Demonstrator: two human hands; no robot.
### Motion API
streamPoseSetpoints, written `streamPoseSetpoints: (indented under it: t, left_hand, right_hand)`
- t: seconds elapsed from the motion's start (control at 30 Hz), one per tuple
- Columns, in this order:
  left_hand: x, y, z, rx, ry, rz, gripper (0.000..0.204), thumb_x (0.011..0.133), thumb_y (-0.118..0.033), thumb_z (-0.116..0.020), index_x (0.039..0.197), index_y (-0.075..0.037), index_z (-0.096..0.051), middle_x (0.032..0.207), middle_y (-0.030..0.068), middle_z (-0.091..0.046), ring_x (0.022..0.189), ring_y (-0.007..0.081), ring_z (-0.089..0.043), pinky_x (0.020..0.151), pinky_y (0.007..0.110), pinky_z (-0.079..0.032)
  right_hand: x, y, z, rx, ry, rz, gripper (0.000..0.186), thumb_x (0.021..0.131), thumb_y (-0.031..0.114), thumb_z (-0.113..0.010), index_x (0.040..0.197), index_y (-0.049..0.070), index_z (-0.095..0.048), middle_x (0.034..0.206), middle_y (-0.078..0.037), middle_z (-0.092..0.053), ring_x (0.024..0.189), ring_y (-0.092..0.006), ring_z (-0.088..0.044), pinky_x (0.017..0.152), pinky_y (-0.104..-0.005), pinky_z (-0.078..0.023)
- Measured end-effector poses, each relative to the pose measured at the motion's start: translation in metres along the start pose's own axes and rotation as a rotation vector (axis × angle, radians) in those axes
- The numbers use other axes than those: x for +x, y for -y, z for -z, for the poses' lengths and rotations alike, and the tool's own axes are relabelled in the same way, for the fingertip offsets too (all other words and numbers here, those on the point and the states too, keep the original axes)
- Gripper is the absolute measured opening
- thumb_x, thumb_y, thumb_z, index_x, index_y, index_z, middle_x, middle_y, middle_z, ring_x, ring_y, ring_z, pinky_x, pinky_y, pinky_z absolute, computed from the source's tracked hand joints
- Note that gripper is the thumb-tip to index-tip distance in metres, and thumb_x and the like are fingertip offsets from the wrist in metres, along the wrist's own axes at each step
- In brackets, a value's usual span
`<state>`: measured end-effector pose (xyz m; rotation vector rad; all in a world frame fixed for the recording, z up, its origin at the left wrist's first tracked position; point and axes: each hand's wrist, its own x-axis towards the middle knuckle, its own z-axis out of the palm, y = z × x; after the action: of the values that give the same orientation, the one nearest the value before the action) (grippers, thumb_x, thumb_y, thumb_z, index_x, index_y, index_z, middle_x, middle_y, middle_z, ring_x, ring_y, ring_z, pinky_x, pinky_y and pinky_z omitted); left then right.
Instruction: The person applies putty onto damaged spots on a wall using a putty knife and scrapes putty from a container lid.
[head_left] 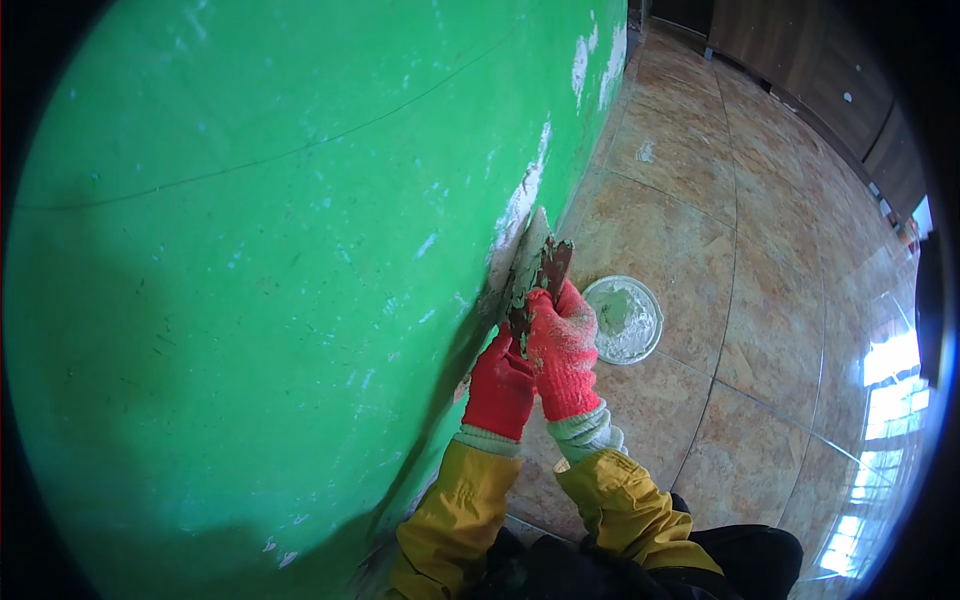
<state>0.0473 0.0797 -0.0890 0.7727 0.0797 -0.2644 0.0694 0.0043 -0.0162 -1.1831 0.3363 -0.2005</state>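
Observation:
A plaster-smeared trowel (pixel 532 262) with a brown handle piece is held flat against or very near the green wall (pixel 230 300), beside a rough white patch (pixel 518 205). My right hand (pixel 560 350), in a dusty red glove, is closed on the trowel. Just left of it and lower, my left hand (pixel 498 388), also red-gloved, has its fingers closed on the trowel's lower part, partly hidden behind my right hand. Right of both hands, a round white container (pixel 622 318) of pale paste sits on the floor.
Beige tiles (pixel 750 400) run along the foot of the wall, with window glare reflected at the right. Dark wooden cabinets (pixel 800 55) line the upper right, with small items near their far end. My knee in dark clothing (pixel 750 550) shows at the bottom.

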Motion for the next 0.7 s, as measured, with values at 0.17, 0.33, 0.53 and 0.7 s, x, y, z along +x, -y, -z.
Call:
streamPoseSetpoints:
  t: [0.17, 0.33, 0.53, 0.7]
  left_hand:
    - [-0.011, -0.010, -0.003, 0.661, -0.066, -0.239, 0.049, 0.076, 0.009, -0.050, 0.124, -0.001, -0.047, 0.099, 0.0034, -0.059, 0.074, 0.0090, -0.056, 0.060, 0.020, -0.044]
    - [-0.016, -0.004, 0.018, 0.741, -0.078, -0.163, 0.047, 0.075, 0.008, -0.053, 0.121, -0.001, -0.049, 0.093, 0.0033, -0.060, 0.070, 0.0086, -0.056, 0.060, 0.021, -0.044]
    - [-0.043, 0.011, 0.022, 0.530, -0.104, -0.161, 0.036, 0.082, -0.001, -0.056, 0.118, -0.001, -0.050, 0.105, 0.0067, -0.060, 0.094, 0.0143, -0.057, 0.081, 0.025, -0.045]
    - [-0.058, 0.025, 0.006, 0.135, -0.112, 0.018, 0.031, 0.092, -0.021, -0.047, 0.118, -0.004, -0.051, 0.115, 0.0089, -0.055, 0.106, 0.0176, -0.053, 0.088, 0.029, -0.043]
  right_hand:
    - [-0.004, 0.001, -0.007, -0.127, 0.070, -0.027, 0.028, 0.086, 0.003, -0.049, 0.113, 0.004, -0.058, 0.082, 0.003, -0.059, 0.068, -0.0053, -0.049, 0.060, -0.0213, -0.041]
    - [-0.009, -0.012, -0.007, -0.297, 0.182, 0.035, 0.047, 0.082, 0.003, -0.050, 0.129, 0.007, -0.047, 0.068, -0.003, -0.058, 0.062, -0.0056, -0.051, 0.058, -0.0246, -0.045]
    - [-0.037, -0.014, 0.005, -0.426, 0.197, 0.063, 0.037, 0.082, 0.003, -0.050, 0.119, 0.004, -0.051, 0.069, -0.006, -0.056, 0.061, -0.0070, -0.050, 0.056, -0.0251, -0.042]
    - [-0.051, -0.009, 0.038, -0.312, 0.182, -0.121, 0.041, 0.083, 0.004, -0.048, 0.124, 0.005, -0.050, 0.072, -0.006, -0.060, 0.064, -0.0089, -0.054, 0.058, -0.0267, -0.045]
